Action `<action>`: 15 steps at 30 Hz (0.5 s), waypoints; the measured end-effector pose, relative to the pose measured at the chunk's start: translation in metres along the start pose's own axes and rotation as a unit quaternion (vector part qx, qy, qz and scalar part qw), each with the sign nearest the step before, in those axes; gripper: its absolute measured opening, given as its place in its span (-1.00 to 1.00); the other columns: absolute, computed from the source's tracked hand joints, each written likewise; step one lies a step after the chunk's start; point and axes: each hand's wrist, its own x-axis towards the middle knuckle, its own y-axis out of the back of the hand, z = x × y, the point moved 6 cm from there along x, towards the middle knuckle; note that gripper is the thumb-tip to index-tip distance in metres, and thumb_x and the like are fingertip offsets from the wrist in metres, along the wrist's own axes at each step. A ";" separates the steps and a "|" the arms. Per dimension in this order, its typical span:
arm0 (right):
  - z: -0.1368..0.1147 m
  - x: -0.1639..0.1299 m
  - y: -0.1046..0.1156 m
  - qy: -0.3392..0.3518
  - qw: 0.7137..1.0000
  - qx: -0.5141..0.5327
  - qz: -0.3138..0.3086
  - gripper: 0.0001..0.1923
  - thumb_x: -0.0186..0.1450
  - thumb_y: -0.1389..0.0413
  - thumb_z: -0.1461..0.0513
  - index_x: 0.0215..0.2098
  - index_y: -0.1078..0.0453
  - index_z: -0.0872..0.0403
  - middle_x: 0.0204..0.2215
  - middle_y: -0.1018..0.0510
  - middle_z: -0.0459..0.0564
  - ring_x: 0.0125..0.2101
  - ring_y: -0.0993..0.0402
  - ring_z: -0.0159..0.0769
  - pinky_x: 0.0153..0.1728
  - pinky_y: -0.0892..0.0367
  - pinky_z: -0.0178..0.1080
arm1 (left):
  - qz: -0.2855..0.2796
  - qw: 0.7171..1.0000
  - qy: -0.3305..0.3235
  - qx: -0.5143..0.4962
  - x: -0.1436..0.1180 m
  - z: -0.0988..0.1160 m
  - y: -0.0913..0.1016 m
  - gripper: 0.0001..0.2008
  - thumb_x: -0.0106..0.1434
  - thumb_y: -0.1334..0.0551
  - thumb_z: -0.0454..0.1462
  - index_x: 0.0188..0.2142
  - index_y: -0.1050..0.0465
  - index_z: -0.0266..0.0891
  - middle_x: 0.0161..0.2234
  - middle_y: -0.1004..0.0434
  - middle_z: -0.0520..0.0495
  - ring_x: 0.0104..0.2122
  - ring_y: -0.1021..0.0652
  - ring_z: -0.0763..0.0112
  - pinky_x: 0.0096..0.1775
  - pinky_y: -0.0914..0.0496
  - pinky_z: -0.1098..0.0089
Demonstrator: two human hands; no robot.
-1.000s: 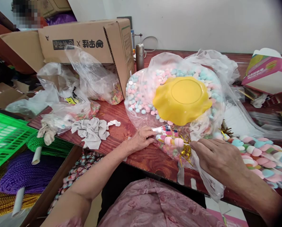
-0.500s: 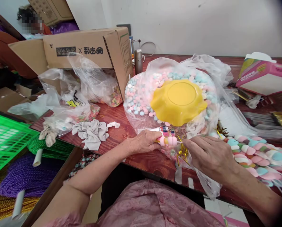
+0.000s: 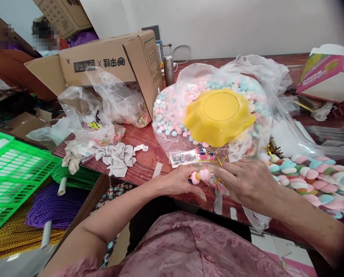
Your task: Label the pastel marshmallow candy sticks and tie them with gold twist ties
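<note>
Left hand (image 3: 181, 182) and right hand (image 3: 245, 181) meet at the near edge of the red-brown table (image 3: 144, 163), pinching a small wrapped pink candy stick (image 3: 201, 176) between them; gold twist ties (image 3: 219, 184) just beside the right fingers. Printed label strip (image 3: 190, 156) lies flat just behind. Upside-down yellow bowl (image 3: 219, 117) sits on a clear bag of pastel candies (image 3: 172, 119). Twisted marshmallow ropes (image 3: 307, 179) at right. Grey rag (image 3: 116, 157), cardboard box (image 3: 108, 63), green crate (image 3: 12, 175) at left.
</note>
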 end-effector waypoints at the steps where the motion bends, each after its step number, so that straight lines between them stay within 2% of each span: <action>1: 0.000 0.000 -0.003 0.003 0.999 0.021 -0.027 -0.71 0.21 0.07 0.46 -0.21 -0.39 0.11 -0.52 -0.48 -0.09 -0.58 -0.27 -0.37 -0.50 0.10 -0.22 | -0.012 1.000 0.008 -0.022 0.000 0.001 -0.004 -0.54 0.01 -0.48 -0.12 -0.10 -0.52 -0.21 -0.21 -0.56 0.02 -0.17 -0.52 0.30 -0.14 -0.37 0.41; 5: 0.006 -0.003 -0.020 -0.023 0.982 0.085 -0.166 -0.74 0.17 -0.01 0.44 -0.24 -0.40 0.07 -0.52 -0.52 -0.12 -0.65 -0.22 -0.41 -0.52 0.23 -0.21 | -0.052 0.998 0.019 -0.027 0.000 0.002 -0.018 -0.51 0.00 -0.49 -0.10 -0.09 -0.51 -0.22 -0.25 -0.55 0.01 -0.15 -0.52 0.25 -0.12 -0.38 0.37; 7: 0.010 -0.004 -0.024 -0.038 0.975 0.083 -0.202 -0.77 0.16 -0.04 0.42 -0.27 -0.41 0.07 -0.59 -0.50 -0.13 -0.67 -0.21 -0.41 -0.53 0.25 -0.21 | -0.058 0.998 0.014 -0.001 0.000 0.001 -0.022 -0.48 0.00 -0.48 -0.10 -0.07 -0.49 -0.21 -0.27 -0.55 -0.01 -0.16 -0.53 0.23 -0.13 -0.38 0.35; 11: 0.012 -0.008 -0.020 -0.049 0.976 0.064 -0.203 -0.77 0.12 -0.05 0.45 -0.31 -0.41 0.09 -0.67 -0.46 -0.16 -0.71 -0.18 -0.44 -0.55 0.26 -0.22 | -0.051 0.998 0.027 0.024 -0.002 -0.002 -0.026 -0.45 -0.03 -0.50 -0.10 -0.07 -0.47 -0.23 -0.26 -0.54 -0.02 -0.23 -0.51 0.28 -0.19 -0.37 0.36; 15: -0.002 -0.011 -0.012 -0.018 0.982 0.061 -0.180 -0.85 0.13 -0.09 0.42 -0.38 -0.36 0.07 -0.63 -0.45 -0.12 -0.65 -0.25 -0.40 -0.54 0.23 -0.20 | -0.083 0.991 0.101 -0.030 -0.004 -0.007 -0.034 -0.48 -0.08 -0.51 -0.03 -0.21 -0.46 -0.25 -0.43 -0.43 0.10 -0.42 -0.45 0.44 -0.38 -0.31 0.46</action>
